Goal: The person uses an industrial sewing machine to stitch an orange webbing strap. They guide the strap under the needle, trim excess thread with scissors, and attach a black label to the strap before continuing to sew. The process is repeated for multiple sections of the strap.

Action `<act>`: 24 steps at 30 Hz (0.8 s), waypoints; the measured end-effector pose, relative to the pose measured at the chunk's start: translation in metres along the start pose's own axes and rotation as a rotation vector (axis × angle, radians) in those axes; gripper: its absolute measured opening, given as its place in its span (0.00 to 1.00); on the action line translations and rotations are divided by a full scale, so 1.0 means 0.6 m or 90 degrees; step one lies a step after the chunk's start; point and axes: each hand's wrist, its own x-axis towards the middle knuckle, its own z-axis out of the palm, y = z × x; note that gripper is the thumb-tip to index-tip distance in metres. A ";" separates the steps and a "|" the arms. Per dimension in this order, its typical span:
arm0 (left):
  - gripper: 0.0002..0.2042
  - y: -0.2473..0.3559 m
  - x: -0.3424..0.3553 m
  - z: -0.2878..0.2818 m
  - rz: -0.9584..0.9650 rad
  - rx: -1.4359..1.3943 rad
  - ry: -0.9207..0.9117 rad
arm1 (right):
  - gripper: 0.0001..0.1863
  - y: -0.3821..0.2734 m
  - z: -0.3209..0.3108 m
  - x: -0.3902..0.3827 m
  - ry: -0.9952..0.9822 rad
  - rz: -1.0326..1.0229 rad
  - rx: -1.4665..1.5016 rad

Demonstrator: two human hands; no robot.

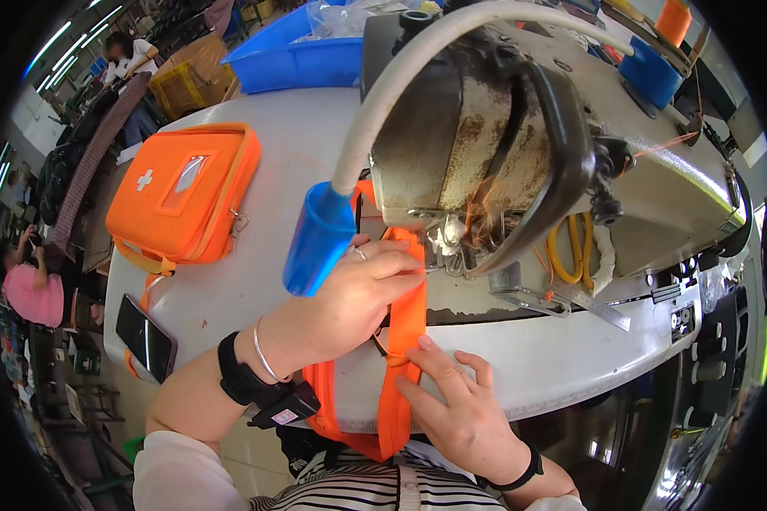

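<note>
A flat orange strap (408, 311) runs from under the needle area of the sewing machine (477, 128) toward me and hangs in a loop over the table's front edge. My left hand (349, 294) is closed on it close to the needle area, fingers together on the strap and thumb mostly hidden. Nearer to me, my right hand (464, 409) holds the strap's right edge with thumb and index finger, beside a folded join; its other fingers are apart. Over my left hand hangs a blue cylinder (320, 238) on a white flexible neck.
On the left of the table (520, 362) lie an orange zipped case (183, 192) with a white cross and a dark phone (145, 336). A blue bin (294, 64) stands behind. Yellow-handled scissors (573, 251) and a metal ruler (601, 308) lie right. Other people sit far left.
</note>
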 end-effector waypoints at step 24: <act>0.12 -0.005 0.000 -0.005 0.031 -0.037 0.032 | 0.16 0.014 0.016 -0.004 0.122 -0.026 0.077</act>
